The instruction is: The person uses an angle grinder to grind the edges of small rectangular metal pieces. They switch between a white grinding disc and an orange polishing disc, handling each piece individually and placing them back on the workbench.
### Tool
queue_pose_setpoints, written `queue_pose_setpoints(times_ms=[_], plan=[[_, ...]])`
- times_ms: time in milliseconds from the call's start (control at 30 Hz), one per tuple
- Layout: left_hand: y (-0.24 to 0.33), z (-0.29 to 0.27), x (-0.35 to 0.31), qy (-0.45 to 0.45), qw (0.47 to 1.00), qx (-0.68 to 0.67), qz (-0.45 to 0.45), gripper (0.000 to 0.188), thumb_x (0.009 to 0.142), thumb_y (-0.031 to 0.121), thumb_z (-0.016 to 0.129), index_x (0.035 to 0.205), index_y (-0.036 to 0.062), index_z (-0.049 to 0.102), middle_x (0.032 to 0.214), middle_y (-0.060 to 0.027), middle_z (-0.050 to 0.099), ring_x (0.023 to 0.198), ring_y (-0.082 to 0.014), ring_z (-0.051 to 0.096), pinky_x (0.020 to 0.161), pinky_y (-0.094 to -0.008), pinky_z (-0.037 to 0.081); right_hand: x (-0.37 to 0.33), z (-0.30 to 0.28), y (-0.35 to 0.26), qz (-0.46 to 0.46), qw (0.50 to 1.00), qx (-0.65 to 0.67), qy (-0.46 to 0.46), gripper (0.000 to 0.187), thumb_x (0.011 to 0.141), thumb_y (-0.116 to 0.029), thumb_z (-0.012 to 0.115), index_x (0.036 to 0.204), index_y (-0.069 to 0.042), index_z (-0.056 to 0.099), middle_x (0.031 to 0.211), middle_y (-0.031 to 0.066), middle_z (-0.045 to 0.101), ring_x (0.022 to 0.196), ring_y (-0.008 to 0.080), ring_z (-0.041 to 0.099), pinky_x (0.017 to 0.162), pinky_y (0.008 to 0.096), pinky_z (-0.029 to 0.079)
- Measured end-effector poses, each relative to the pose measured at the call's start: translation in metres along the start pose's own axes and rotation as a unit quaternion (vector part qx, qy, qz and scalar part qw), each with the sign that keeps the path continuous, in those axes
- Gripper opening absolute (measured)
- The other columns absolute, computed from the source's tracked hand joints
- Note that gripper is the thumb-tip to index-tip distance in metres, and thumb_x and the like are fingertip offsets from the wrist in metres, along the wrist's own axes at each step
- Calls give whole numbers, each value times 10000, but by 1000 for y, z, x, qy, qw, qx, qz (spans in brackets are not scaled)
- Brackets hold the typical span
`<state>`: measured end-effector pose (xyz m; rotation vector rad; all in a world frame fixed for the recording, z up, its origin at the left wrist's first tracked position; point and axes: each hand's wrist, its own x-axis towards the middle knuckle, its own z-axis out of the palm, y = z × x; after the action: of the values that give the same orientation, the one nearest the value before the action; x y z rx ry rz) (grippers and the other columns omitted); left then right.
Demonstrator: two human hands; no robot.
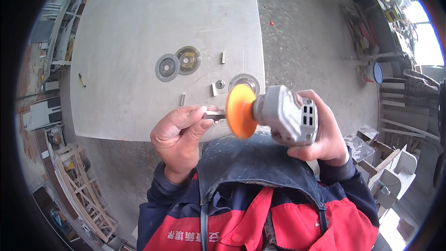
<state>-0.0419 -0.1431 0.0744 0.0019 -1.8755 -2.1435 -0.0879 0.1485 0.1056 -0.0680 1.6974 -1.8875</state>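
My right hand (329, 135) is wrapped round the body of a silver angle grinder (280, 115). An orange disc (241, 111) is fitted on its head, facing left; its surface looks blurred. Between thumb and fingers, my left hand (176, 132) pinches a small grey flat piece (213, 115). The far end of that piece reaches the left side of the disc, though I cannot tell whether they touch. Below and behind them is the dark apron (265, 155) over my red and navy jacket.
On the pale table (134, 23) lie a grey disc (167, 68), a yellowish disc (188, 60), a metal flange nut (220, 84) and several small strips. Another disc (244, 82) rests near the table's right edge. A bucket (373, 72) and cluttered racks stand at the right; wooden frames (83, 186) lean at the left.
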Motion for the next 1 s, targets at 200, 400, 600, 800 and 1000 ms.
queue_pose_setpoints(times_ms=[200, 400, 600, 800, 1000], plan=[[3, -5, -4, -16, 994, 106, 26, 207, 890, -99, 793, 1084, -29, 775, 1044, -155, 794, 927, -209, 769, 839, -334, 621, 4, 3, -12, -37, 992, -105, -56, 846, 630, -228, 932, 1350, 15, 558, 1143, 129, 720, 1101, 203, 703, 990, 354, 532], [3, -43, -9, 33, 998, -15, -44, 239, 952, 52, 780, 1172, -32, 736, 1061, -188, 768, 935, -257, 762, 844, -367, 630, 16, -13, 16, 64, 997, -40, 5, 782, 673, -153, 891, 1355, 21, 549, 1168, 62, 671, 1087, 142, 646, 998, 317, 514], [-91, -161, -21, 151, 921, 152, -326, 284, 960, 75, 736, 1188, -94, 718, 969, -128, 751, 817, -188, 724, 715, -325, 613, 8, -28, 52, 88, 994, -12, 66, 739, 664, -125, 829, 1335, 27, 558, 1174, 68, 673, 1092, 159, 647, 1012, 308, 498], [-134, -187, -28, 161, 878, 292, -344, 302, 936, 110, 760, 1200, -37, 751, 903, -78, 745, 728, -147, 664, 692, -315, 566, 0, -30, 60, 56, 993, -25, 103, 846, 638, -205, 833, 1385, 33, 516, 1144, 127, 685, 958, 207, 706, 768, 348, 642], [-134, -138, -6, 28, 851, 506, -134, 327, 874, 139, 782, 1176, 17, 759, 1002, -139, 702, 940, -318, 693, 837, -418, 556, -6, -30, 61, 43, 992, -18, 118, 876, 643, -277, 886, 1376, 27, 516, 1150, 132, 686, 961, 201, 706, 765, 342, 640]])
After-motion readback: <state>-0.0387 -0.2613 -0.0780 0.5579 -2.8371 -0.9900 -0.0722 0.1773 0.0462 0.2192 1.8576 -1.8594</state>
